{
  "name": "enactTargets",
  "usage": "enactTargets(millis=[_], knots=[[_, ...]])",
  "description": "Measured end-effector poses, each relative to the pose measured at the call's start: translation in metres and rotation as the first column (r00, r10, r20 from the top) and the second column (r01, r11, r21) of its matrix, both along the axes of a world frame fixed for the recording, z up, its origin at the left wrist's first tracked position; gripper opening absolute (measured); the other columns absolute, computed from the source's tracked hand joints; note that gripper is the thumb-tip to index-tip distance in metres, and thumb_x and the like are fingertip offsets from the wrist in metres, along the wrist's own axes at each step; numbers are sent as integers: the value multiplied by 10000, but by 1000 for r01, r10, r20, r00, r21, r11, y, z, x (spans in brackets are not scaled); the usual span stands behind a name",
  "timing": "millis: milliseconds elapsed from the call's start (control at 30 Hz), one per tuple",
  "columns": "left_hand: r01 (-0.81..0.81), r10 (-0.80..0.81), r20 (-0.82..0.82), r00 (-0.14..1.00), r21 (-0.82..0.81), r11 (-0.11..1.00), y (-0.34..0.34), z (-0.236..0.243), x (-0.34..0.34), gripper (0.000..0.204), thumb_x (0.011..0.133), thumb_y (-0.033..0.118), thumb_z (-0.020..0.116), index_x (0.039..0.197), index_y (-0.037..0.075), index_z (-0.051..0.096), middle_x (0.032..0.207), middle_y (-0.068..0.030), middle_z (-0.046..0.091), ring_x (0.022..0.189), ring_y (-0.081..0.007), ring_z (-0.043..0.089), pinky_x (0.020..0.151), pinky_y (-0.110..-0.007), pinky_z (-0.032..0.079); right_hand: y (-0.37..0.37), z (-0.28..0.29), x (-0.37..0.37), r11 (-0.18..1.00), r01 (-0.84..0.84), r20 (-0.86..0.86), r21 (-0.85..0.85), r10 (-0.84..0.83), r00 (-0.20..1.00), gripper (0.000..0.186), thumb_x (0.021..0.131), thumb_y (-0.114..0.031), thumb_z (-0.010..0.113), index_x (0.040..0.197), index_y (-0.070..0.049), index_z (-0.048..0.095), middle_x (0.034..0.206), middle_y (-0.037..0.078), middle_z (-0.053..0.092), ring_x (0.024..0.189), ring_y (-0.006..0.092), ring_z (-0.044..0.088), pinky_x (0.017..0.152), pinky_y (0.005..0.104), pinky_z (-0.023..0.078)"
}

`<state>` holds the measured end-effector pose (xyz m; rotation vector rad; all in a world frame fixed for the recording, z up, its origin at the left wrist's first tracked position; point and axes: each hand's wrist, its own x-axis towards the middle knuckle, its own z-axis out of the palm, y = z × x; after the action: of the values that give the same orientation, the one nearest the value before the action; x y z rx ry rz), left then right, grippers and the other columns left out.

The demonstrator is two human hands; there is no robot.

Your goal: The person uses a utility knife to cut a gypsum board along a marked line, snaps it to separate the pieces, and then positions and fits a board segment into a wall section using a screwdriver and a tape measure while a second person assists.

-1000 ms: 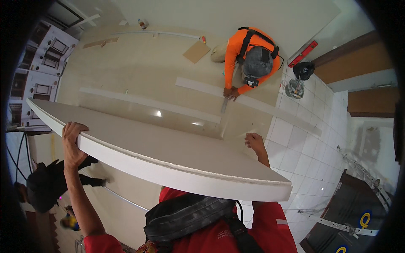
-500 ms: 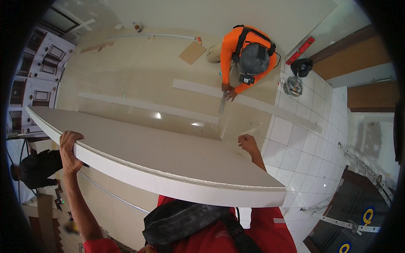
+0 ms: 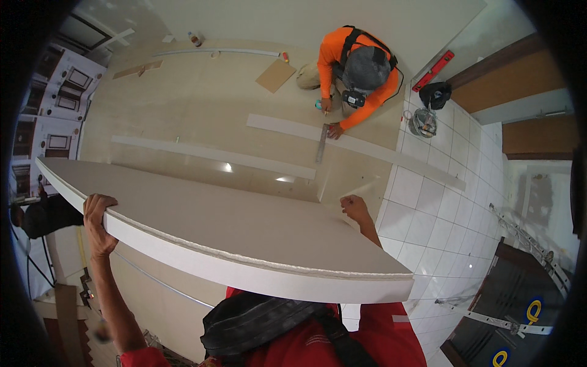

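My left hand (image 3: 99,223) grips the near edge of a long white board (image 3: 238,226) with a rough, pale strip along that edge; the board spans the view in front of my body. My right hand (image 3: 356,207) is raised just beyond the board's far edge on the right, fingers curled; whether it holds anything I cannot make out. Past the board, a co-worker in orange (image 3: 364,64) kneels over a white strip (image 3: 281,126), one hand at a metal ruler (image 3: 321,144), the other by a small turquoise object (image 3: 318,104). Another white strip (image 3: 208,153) lies nearer on the floor.
A person in dark clothing (image 3: 46,217) is at left, near printed boards (image 3: 64,107). A red level (image 3: 432,71), black bag (image 3: 435,96) and bucket (image 3: 422,123) sit at upper right. A brown square (image 3: 273,75) lies behind; ladders (image 3: 529,241) at right.
The board and my left hand have shifted slightly down and left in view; my right hand moved left. The co-worker's hands separated. The person in dark clothing moved toward the upper left.
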<state>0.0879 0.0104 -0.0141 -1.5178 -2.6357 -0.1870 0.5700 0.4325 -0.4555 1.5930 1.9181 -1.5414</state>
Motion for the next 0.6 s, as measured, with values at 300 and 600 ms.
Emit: enactTargets(millis=[300,600], knots=[[-36,36,14,999,-3,999,5,4,6,621,680,575,700,935,16,610,920,-149,622,946,-351,600,917,-436,443,35,27,-8,987,138,-136,-85,-149,979,336,996,-317,639,1138,-22,710,952,66,723,776,159,709,636,299,543],[-4,4,-14,1000,14,1000,5,5,9,528,714,526,682,922,45,621,899,-129,631,905,-345,593,885,-425,441,58,60,-27,988,134,-131,-83,-144,981,335,996,-314,628,1177,-41,693,977,60,723,835,172,713,694,315,550]])
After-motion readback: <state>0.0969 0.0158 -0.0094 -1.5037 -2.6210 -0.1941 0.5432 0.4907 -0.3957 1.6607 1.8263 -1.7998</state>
